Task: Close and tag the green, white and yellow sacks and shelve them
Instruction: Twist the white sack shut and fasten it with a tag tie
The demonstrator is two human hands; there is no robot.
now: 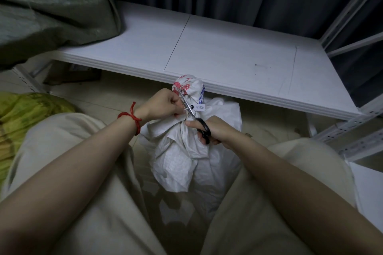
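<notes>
Shelf boards [228, 54] are stretching right from the green sack [51, 6]; just before their front edge the white sack [186, 161] is standing (between the knees), left hand [163, 103] pinching its neck, right hand [215, 128] gripping scissors [192, 114].

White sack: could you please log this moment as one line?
white sack: tied shut, tag on | left hand: pinches tie end | right hand: holds scissors, blades at tie | green sack: on shelf

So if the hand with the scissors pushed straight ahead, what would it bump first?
The right hand, scissors leading, would probably meet the white sack's tied neck by the tag, before the left hand; depth is unclear.
</notes>
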